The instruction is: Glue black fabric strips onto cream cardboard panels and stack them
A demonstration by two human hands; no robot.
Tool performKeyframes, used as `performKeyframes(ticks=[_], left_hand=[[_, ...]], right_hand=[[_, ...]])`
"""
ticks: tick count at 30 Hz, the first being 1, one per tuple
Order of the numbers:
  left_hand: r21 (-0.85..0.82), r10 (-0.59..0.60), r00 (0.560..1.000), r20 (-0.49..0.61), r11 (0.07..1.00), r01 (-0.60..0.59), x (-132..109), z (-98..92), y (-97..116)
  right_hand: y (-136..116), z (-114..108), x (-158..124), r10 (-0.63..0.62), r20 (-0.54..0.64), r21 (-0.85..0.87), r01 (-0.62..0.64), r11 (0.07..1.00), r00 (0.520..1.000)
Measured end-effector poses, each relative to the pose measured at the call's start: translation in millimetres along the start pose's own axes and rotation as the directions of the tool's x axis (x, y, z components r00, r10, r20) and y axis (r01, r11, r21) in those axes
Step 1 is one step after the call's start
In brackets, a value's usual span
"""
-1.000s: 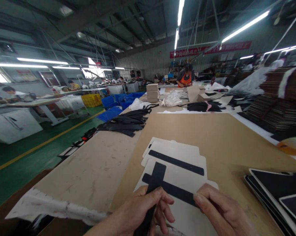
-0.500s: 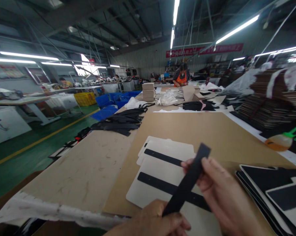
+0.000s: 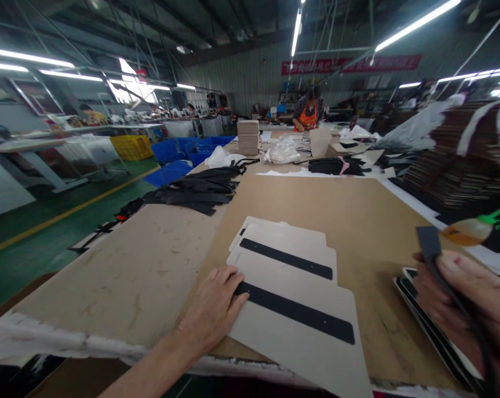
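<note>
Several pale boards [image 3: 300, 342] lie overlapped on the brown sheet before me, each visible upper face crossed by a black strip [image 3: 300, 310]. At the left edge of the front board, my left hand [image 3: 214, 301] rests with fingers and thumb on top, touching the strip's left end and holding nothing. Over on the right, my right hand [image 3: 461, 298] grips a loose black strip [image 3: 429, 243], its end sticking up past the fingers and its tail hanging down, blurred. Beneath that hand is a stack of black-and-pale panels [image 3: 424, 320], partly hidden.
A pile of black strips [image 3: 196, 190] lies at the far left of the table. A squeeze bottle with green spout [image 3: 469, 229] is at right, near tall stacked boards [image 3: 436, 171]. Blue bins [image 3: 169, 172] stand beside the table; a person in an orange apron [image 3: 308, 117] works beyond.
My right hand has carried the loose strip rightward, away from the boards and over the panel stack. The left hand has let go of that strip and moved to the front board's left edge.
</note>
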State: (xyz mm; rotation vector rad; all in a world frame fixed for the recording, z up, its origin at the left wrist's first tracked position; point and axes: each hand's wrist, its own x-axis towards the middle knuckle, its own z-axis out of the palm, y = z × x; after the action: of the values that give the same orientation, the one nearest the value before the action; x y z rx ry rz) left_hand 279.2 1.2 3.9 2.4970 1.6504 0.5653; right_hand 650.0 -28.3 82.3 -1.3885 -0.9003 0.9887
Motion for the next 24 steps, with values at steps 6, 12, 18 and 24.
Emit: performKeyframes(ticks=[6, 12, 18, 24], left_hand=[[-0.007, 0.023, 0.999, 0.022, 1.000, -0.023, -15, 6.9, 11], [-0.080, 0.015, 0.991, 0.136, 0.997, -0.004, -21, -10.3, 20], [-0.037, 0.070, 0.995, 0.071, 0.997, -0.067, -8, -11.0, 8], [0.005, 0.132, 0.990, 0.038, 0.991, -0.132, -13, -0.3, 4]], right_hand=[[-1, 25, -11, 0.271, 0.274, -0.144, -0.240, 0.960, 0.923], [4, 72, -4, 0.300, 0.649, -0.501, 0.095, 0.860, 0.699], [8, 141, 13, 0.231, 0.720, -0.568, 0.365, 0.737, 0.654], [35, 182, 23, 0.132, 0.779, -0.522, 0.516, 0.679, 0.613]])
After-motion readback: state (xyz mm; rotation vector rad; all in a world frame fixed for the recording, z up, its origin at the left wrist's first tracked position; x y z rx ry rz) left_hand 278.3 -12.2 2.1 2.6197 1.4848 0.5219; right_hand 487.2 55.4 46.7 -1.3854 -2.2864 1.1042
